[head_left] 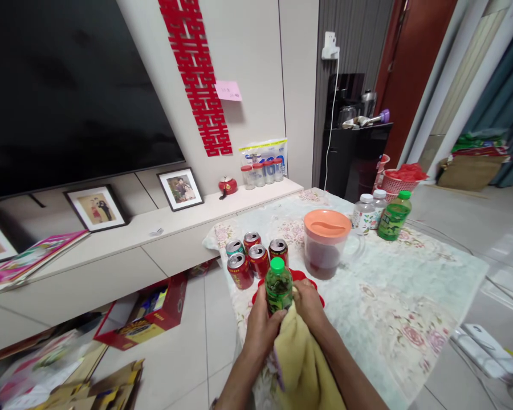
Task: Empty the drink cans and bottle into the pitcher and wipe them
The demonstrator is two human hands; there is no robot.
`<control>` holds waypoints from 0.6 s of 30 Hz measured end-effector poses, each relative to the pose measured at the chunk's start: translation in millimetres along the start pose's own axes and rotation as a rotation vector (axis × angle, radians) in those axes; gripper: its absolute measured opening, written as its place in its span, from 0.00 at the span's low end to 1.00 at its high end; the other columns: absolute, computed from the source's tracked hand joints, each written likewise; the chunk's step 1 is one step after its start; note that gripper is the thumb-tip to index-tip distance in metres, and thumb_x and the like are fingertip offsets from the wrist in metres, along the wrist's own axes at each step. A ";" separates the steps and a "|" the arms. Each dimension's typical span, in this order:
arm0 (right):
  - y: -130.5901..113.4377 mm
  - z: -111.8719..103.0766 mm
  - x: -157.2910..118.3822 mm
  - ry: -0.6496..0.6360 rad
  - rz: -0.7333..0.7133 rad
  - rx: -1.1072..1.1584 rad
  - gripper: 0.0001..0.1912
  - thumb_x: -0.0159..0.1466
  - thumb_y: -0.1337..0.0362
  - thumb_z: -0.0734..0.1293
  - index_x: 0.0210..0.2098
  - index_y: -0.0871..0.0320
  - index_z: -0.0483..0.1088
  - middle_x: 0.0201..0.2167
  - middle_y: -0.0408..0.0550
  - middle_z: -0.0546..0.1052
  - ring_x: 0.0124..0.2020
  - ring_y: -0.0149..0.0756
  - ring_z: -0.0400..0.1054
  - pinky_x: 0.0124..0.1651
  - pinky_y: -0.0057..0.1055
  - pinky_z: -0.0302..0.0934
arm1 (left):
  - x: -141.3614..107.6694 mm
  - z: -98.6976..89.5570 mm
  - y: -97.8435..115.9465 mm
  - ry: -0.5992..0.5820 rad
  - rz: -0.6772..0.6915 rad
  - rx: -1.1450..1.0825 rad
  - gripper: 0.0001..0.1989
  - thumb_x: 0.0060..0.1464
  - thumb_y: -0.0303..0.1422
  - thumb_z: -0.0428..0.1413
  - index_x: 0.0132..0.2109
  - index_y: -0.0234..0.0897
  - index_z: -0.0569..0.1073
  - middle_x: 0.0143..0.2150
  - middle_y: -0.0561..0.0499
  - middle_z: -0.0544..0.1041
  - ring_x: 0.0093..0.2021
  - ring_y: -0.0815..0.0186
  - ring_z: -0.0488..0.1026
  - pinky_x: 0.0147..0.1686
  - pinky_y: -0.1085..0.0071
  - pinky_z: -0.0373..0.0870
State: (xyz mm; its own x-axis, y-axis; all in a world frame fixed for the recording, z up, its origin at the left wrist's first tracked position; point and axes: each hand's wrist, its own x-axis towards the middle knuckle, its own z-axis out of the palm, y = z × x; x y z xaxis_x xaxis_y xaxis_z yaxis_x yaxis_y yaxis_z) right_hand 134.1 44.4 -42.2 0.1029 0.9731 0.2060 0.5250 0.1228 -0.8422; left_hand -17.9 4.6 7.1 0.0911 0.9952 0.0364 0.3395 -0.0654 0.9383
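A green-capped bottle (277, 287) with a green label stands upright between my hands at the near side of the table. My left hand (261, 322) is wrapped round its lower left side. From the right, my right hand (310, 304) presses a yellow cloth (303, 359) against the bottle, and the cloth hangs down between my forearms. Behind the hands lies a red plate (318, 289), largely covered. Just left of the bottle stand several drink cans (259, 259). A clear pitcher (325, 250) with an orange lid and dark liquid is beyond my right hand.
On the flowered tablecloth (389, 290), two white-capped bottles (363, 213) and another green bottle (395, 216) stand at the back right. A low cabinet (154, 239) holds framed photos and jars. An open red box (149, 313) sits on the floor at left.
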 end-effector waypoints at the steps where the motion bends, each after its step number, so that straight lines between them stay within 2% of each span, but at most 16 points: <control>1: -1.9 0.7 -1.0 -0.008 -0.013 -0.039 0.11 0.57 0.71 0.62 0.29 0.55 0.77 0.28 0.49 0.74 0.36 0.42 0.67 0.43 0.36 0.63 | -1.1 -0.3 -0.1 0.008 0.019 -0.012 0.32 0.49 0.29 0.57 0.63 0.40 0.63 0.58 0.46 0.77 0.58 0.54 0.73 0.58 0.58 0.69; 5: -10.7 -0.5 -2.2 -0.064 -0.064 -0.139 0.11 0.55 0.75 0.63 0.24 0.55 0.74 0.28 0.51 0.74 0.36 0.42 0.67 0.39 0.33 0.61 | -5.3 -2.6 2.4 0.055 0.056 -0.023 0.32 0.48 0.29 0.58 0.62 0.39 0.65 0.58 0.45 0.76 0.59 0.53 0.73 0.58 0.58 0.69; 9: -19.4 -17.7 -1.6 -0.179 -0.135 -0.132 0.10 0.54 0.73 0.64 0.25 0.54 0.75 0.27 0.47 0.77 0.34 0.40 0.71 0.41 0.33 0.64 | -6.4 -4.6 9.6 0.127 0.042 -0.133 0.31 0.48 0.31 0.59 0.60 0.38 0.64 0.58 0.44 0.76 0.59 0.54 0.73 0.60 0.58 0.68; 11: -25.6 -33.7 -3.5 -0.214 -0.162 -0.101 0.12 0.56 0.71 0.64 0.33 0.52 0.79 0.32 0.45 0.81 0.37 0.40 0.74 0.44 0.35 0.67 | -6.3 -4.1 12.9 0.158 0.030 -0.203 0.30 0.48 0.32 0.60 0.59 0.39 0.65 0.57 0.45 0.76 0.58 0.54 0.74 0.59 0.58 0.69; 13: -35.8 -52.2 -8.1 -0.191 -0.166 -0.075 0.17 0.61 0.68 0.63 0.45 0.53 0.79 0.42 0.49 0.82 0.45 0.42 0.75 0.50 0.40 0.68 | -6.9 -2.2 15.3 0.176 0.009 -0.273 0.30 0.48 0.33 0.61 0.59 0.39 0.64 0.57 0.44 0.77 0.57 0.54 0.75 0.57 0.59 0.71; 16: -60.3 -76.9 -19.5 -0.115 -0.161 -0.005 0.23 0.68 0.60 0.60 0.60 0.56 0.70 0.58 0.55 0.76 0.59 0.44 0.70 0.61 0.45 0.63 | -9.9 3.3 19.3 0.161 -0.004 -0.352 0.32 0.49 0.36 0.63 0.60 0.39 0.63 0.57 0.43 0.77 0.56 0.54 0.76 0.55 0.59 0.73; 18: -79.8 -86.6 -28.1 -0.087 -0.134 0.166 0.31 0.64 0.58 0.66 0.66 0.56 0.64 0.63 0.56 0.72 0.63 0.47 0.67 0.65 0.47 0.61 | -13.6 8.3 23.9 0.176 0.013 -0.313 0.33 0.50 0.38 0.63 0.61 0.39 0.62 0.57 0.42 0.76 0.56 0.54 0.76 0.54 0.60 0.74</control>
State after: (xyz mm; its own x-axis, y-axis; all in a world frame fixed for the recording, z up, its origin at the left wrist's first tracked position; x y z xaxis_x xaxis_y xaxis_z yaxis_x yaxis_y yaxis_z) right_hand 162.5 -9.6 62.4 -0.0352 0.9582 0.2838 0.3826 0.2753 -0.8820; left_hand -3.3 -11.1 26.2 -0.0787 0.9935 0.0826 0.0333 -0.0802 0.9962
